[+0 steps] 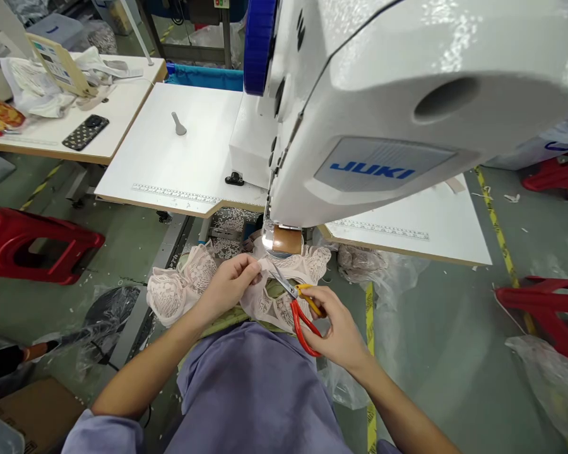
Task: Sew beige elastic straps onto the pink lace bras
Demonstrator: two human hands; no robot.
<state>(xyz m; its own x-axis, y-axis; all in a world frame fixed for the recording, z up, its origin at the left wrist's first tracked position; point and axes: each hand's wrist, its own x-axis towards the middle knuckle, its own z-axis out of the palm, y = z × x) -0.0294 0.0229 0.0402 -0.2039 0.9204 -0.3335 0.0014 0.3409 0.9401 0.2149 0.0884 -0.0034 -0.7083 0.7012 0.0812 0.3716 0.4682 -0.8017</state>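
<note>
1 pr. scissors [294, 292] w/ lacy cups [169, 299]

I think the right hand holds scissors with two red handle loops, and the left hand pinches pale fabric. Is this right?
No: in the head view, the scissors in the right hand have one red loop and one yellow loop. The rest is correct.

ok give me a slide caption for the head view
At a JUKI machine, the left hand pinches pale lace fabric while the right hand holds scissors close to it.
</note>
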